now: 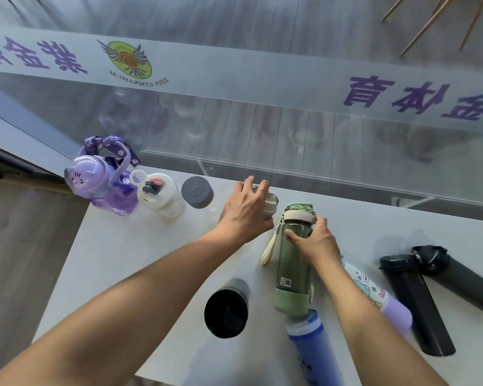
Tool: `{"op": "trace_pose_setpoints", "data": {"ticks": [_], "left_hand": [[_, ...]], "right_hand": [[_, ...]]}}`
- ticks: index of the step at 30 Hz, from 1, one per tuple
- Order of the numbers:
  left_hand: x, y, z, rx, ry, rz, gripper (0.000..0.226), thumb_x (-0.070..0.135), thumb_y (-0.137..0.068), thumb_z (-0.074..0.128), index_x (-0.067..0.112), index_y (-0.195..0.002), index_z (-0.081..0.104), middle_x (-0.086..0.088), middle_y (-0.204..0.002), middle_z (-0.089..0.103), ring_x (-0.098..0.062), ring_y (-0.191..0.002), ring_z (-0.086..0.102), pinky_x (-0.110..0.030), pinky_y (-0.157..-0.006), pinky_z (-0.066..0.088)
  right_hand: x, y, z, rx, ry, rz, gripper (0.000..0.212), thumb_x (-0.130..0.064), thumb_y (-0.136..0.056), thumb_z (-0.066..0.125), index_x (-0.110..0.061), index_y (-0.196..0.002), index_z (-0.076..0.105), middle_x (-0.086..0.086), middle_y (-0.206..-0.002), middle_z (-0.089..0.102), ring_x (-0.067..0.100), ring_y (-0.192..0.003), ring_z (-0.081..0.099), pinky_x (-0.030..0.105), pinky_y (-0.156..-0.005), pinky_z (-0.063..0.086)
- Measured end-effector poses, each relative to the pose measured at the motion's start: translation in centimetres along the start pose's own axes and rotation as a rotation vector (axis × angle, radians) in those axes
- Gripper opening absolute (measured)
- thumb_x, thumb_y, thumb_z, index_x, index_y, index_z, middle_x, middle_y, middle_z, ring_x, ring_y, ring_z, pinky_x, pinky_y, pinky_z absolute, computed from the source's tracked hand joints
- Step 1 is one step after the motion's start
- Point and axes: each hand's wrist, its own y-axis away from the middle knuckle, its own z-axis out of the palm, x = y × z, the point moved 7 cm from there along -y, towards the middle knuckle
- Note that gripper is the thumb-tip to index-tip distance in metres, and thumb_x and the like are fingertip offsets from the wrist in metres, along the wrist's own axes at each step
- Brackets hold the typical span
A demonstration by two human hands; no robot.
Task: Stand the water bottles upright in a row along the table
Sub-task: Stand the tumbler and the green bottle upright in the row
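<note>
On the white table (pixel 140 263) three bottles stand upright along the far edge: a purple cartoon bottle (pixel 101 185), a white-lidded bottle (pixel 158 195) and a clear bottle with a grey cap (pixel 197 192). My left hand (pixel 246 207) is closed over the top of a beige-lidded bottle (pixel 272 201), mostly hidden beneath it. My right hand (pixel 315 240) grips the green bottle (pixel 293 263) near its neck; it leans toward me. A black cup (pixel 226 310) lies on its side. A blue bottle (pixel 307 346), a lilac printed bottle (pixel 379 296) and two black flasks (pixel 413 305) (pixel 457 274) lie flat.
A glass wall with a frosted band and purple lettering (pixel 396 93) runs right behind the table's far edge. The table's left edge drops to a wooden floor (pixel 25 246). Chair legs (pixel 430 20) show beyond the glass.
</note>
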Motion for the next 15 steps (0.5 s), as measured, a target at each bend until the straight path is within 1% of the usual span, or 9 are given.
{"op": "trace_pose_setpoints", "data": {"ticks": [2,4,8,12,15], "left_hand": [[0.3,0.7,-1.6,0.117,0.062,0.040,0.069,0.035,-0.069,0.071,0.024,-0.130,0.042,-0.007,-0.132,0.045,-0.030,-0.117,0.039,-0.042,-0.073,0.054],[0.3,1.3,-2.3,0.169,0.095,0.055,0.069,0.033,-0.067,0.074,0.028,-0.129,0.044,-0.002,-0.127,0.045,-0.027,-0.116,0.038,-0.040,-0.069,0.054],[-0.3,1.9,-2.5,0.181,0.138,0.054,0.073,0.033,-0.064,0.080,0.031,-0.128,0.045,0.002,-0.129,0.043,-0.024,-0.116,0.035,-0.042,-0.074,0.054],[-0.2,2.5,-2.3,0.190,0.141,0.074,0.077,0.035,-0.064,0.085,0.030,-0.130,0.045,0.003,-0.131,0.043,-0.023,-0.117,0.034,-0.044,-0.070,0.056],[-0.2,2.5,-2.4,0.199,0.138,0.074,0.077,0.033,-0.065,0.085,0.030,-0.130,0.044,0.002,-0.131,0.043,-0.024,-0.116,0.035,-0.047,-0.071,0.056]], "right_hand": [[0.0,0.2,-0.1,-0.002,-0.015,-0.006,0.080,-0.057,-0.080,0.074,-0.015,-0.138,0.036,0.013,-0.134,0.060,0.036,-0.119,0.058,0.041,-0.092,0.050],[-0.1,0.3,-0.3,0.004,-0.026,-0.007,0.079,-0.056,-0.080,0.074,-0.015,-0.138,0.037,0.012,-0.133,0.060,0.035,-0.119,0.058,0.039,-0.090,0.049],[-0.2,0.4,-0.4,0.016,-0.038,-0.009,0.083,-0.055,-0.078,0.076,-0.014,-0.138,0.038,0.013,-0.134,0.060,0.035,-0.121,0.058,0.039,-0.093,0.049],[-0.1,0.4,-0.5,0.025,-0.051,-0.001,0.090,-0.056,-0.075,0.078,-0.011,-0.142,0.038,0.015,-0.139,0.057,0.035,-0.126,0.055,0.040,-0.097,0.047],[-0.1,0.5,-0.8,0.052,-0.088,-0.008,0.087,-0.055,-0.074,0.080,-0.010,-0.138,0.044,0.015,-0.136,0.058,0.034,-0.125,0.055,0.038,-0.096,0.047]]}}
